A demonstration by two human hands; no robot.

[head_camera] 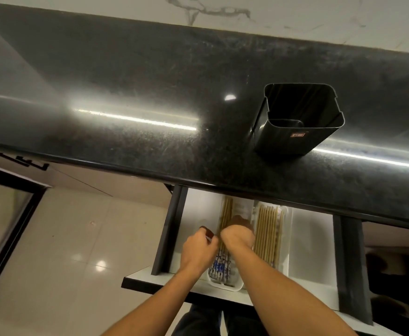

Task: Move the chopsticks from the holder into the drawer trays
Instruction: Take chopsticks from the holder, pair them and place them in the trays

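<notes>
Black stone counter (150,93) overhangs an open white drawer (307,251); both hands reach into its left tray (237,286), the left hand (197,248) and right hand (238,236) curled with fingers pressed together on a bundle of chopsticks (225,214), the exact grip hidden; more chopsticks (269,229) lie in the right tray (286,214); the dark holder (295,127) stands on the counter.

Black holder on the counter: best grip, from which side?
Take the black holder from above, by two opposite side walls near the open rim. It stands upright on the counter, tall and flat-sided, with bare space all round; the open top also lets fingers hook over one wall. It looks empty, so probably light.
</notes>
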